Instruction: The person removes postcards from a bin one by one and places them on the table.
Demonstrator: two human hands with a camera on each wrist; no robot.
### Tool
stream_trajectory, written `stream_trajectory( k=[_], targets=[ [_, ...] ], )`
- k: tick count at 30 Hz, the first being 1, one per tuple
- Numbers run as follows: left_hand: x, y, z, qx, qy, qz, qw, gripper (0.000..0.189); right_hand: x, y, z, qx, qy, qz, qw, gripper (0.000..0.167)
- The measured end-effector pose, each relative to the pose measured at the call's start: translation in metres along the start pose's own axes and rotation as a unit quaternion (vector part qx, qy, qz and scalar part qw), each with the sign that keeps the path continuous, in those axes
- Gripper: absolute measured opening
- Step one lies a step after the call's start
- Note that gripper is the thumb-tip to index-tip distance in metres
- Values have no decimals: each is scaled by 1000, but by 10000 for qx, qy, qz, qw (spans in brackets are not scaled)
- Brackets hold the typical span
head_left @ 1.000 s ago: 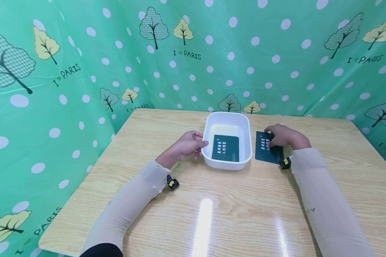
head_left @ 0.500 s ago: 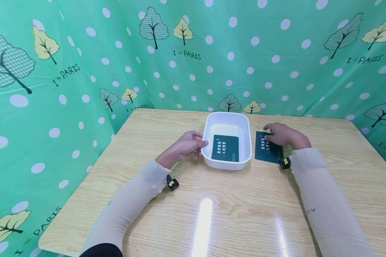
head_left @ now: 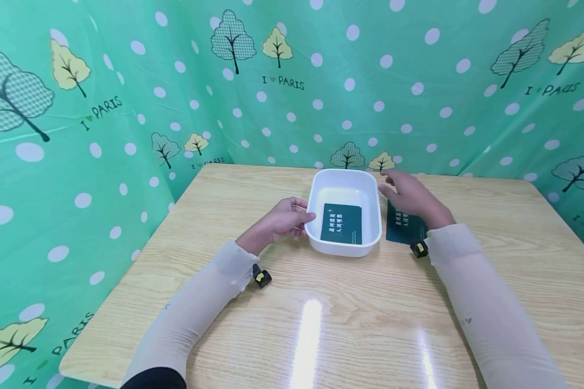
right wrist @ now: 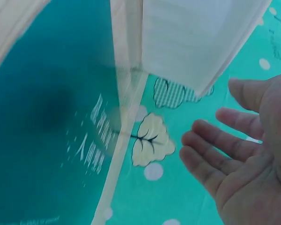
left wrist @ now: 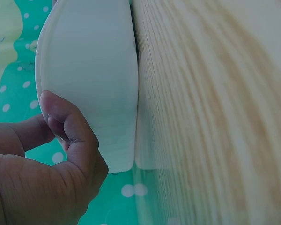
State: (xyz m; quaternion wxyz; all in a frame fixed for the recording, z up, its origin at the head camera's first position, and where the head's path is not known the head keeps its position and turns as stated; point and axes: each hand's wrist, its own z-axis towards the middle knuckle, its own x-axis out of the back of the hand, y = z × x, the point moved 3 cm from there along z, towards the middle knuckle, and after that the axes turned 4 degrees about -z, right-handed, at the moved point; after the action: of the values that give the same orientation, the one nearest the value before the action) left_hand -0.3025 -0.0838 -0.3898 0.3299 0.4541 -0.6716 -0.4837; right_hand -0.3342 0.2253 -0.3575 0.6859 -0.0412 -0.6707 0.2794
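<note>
A white plastic tub (head_left: 344,250) stands on the table, and a dark green card with white lettering (head_left: 342,225) lies inside it. My left hand (head_left: 286,220) pinches the tub's left rim, thumb over the edge; the left wrist view shows its fingers curled against the tub wall (left wrist: 93,65). Above the far part of a second dark green card (head_left: 403,231) on the table, my right hand (head_left: 410,195) hovers beside the tub's right rim. In the right wrist view its fingers (right wrist: 215,140) spread loosely, holding nothing, apart from both the card (right wrist: 33,117) and the tub (right wrist: 192,42).
A light wood-grain table (head_left: 360,319) carries everything. Behind it and along its left side hangs a green curtain (head_left: 321,97) with white dots and trees. Each wrist wears a small black camera; one is the left wrist camera (head_left: 261,276).
My right hand has lifted off the card on the table and moved left and away from me, towards the tub's right rim. My left hand and the tub stay put.
</note>
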Motion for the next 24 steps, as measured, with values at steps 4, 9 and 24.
stream_trajectory(
  k=[4,9,24],
  targets=[
    [0,1,0,-9,19,-19,10000,36,-1,-12,2,286,287,-58,9992,56],
    [0,0,1,-1,14,-19,10000,37,-6,-25,4,489,438,-246,9975,57],
    [0,2,-1,-26,-65,-24,10000,39,-28,-56,4,507,-178,-754,9957,67]
  ],
)
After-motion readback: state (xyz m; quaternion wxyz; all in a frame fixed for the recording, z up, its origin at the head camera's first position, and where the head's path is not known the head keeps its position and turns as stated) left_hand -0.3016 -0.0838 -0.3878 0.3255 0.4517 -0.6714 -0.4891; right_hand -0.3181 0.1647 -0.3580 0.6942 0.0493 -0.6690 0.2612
